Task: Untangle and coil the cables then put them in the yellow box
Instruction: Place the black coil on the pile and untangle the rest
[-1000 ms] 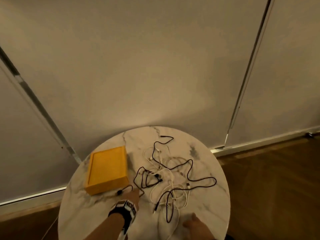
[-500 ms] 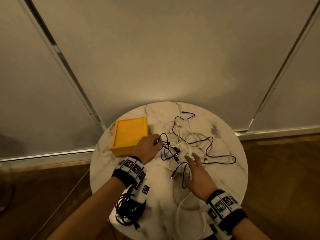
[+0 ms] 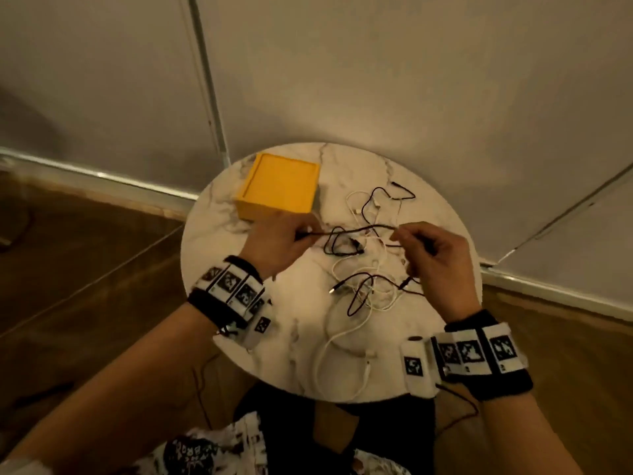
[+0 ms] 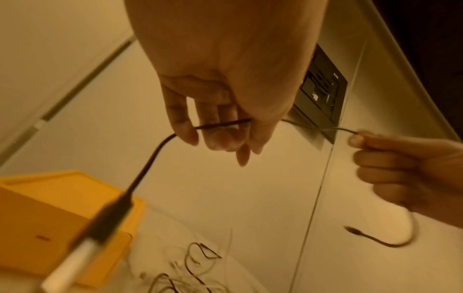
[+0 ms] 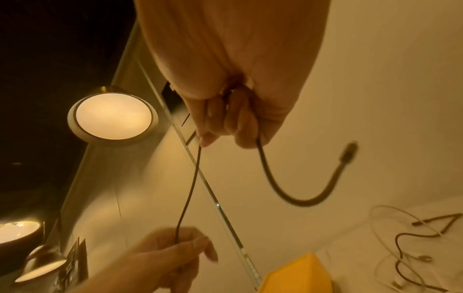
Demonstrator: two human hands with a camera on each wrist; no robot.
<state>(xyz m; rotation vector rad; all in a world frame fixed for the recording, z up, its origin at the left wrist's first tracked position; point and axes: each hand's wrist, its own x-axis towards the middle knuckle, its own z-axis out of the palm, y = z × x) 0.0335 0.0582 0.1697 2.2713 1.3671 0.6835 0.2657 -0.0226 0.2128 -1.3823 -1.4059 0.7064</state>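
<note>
I am now pinching one black cable [image 3: 356,231] in both left hand [image 3: 274,241] and right hand [image 3: 435,255], lifted off the bench [image 3: 212,228]; untangling has begun.

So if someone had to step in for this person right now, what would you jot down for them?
Left hand: pinches a black cable near one plug end.
Right hand: grips the same black cable further along, its other end dangling below the fingers.
The cable hangs stretched between both hands above the marble table.
Yellow box: at the table's far left, nothing visible in it.
White cables and more black ones lie tangled on the table.
Done: one cable partly lifted out.
Left: free it, coil it, box it, then the others.
</note>
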